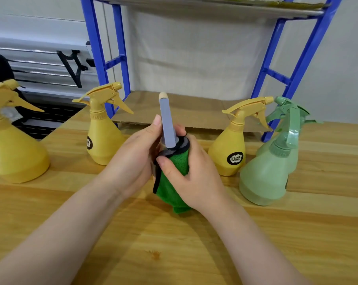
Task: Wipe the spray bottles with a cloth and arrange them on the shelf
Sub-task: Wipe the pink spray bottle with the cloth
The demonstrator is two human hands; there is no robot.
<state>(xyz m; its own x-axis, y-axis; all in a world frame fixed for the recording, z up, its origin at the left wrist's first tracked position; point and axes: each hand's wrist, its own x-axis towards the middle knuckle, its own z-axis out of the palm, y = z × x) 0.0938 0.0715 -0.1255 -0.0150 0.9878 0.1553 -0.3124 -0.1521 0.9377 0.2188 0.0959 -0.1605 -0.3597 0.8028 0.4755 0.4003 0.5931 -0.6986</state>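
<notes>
Five bottles unshelved; shelf (174,108) bare.
Left hand (137,159) grips grey-topped bottle (168,128); right hand (192,177) presses green cloth (174,182) around it.

Pale wall (194,48), wooden table (174,254), perhaps cardboard (184,112) behind.

Fuzzy green cloth (177,167) under the right hand (191,177); beyond, matt plastic bottles (228,147), smooth grained wooden worktop (174,254), rough cardboard (186,112).
</notes>
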